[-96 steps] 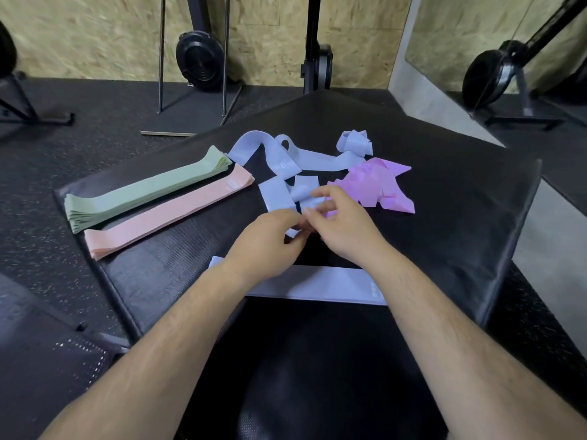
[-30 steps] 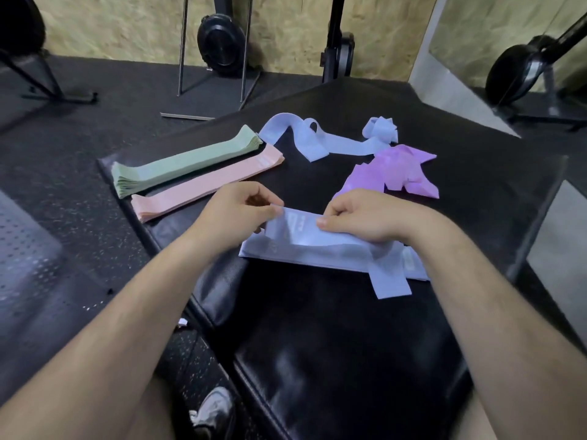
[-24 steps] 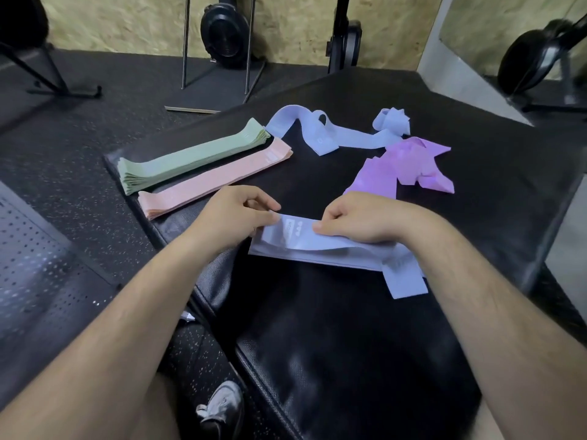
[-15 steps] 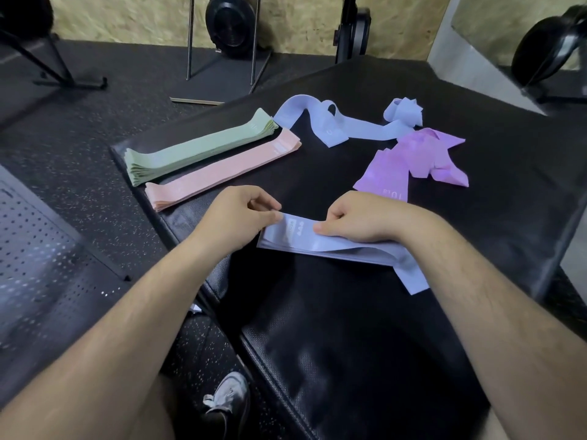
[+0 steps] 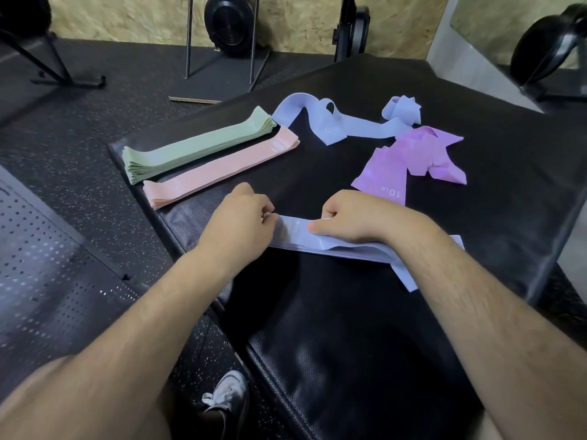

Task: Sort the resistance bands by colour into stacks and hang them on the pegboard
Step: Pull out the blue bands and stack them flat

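Head view: a black padded mat (image 5: 476, 223) fills most of the frame, and every band lies on it. A dark pegboard (image 5: 47, 281) lies flat on the speckled floor to its left.

Along the mat's far left edge sit a green stack (image 5: 197, 147) and, just beside it on the near side, a pink stack (image 5: 222, 168). Both carry faint white print too small to read. Loose blue bands (image 5: 346, 125) twist across the far middle, one end bunched up. Their print is also unreadable. To their right, touching them, crumpled purple bands (image 5: 409, 157) lie in a heap, and the nearest one reads "10" with small letters that look like "LB".

The blue stack (image 5: 317, 244) lies flat in the middle, partly covered by both hands and the right forearm. The left hand (image 5: 241, 223) pinches its left end with curled fingers. The right hand (image 5: 349, 220) grips the top band between thumb and curled fingers.

A grey shoe (image 5: 227, 395) shows below the mat's edge.
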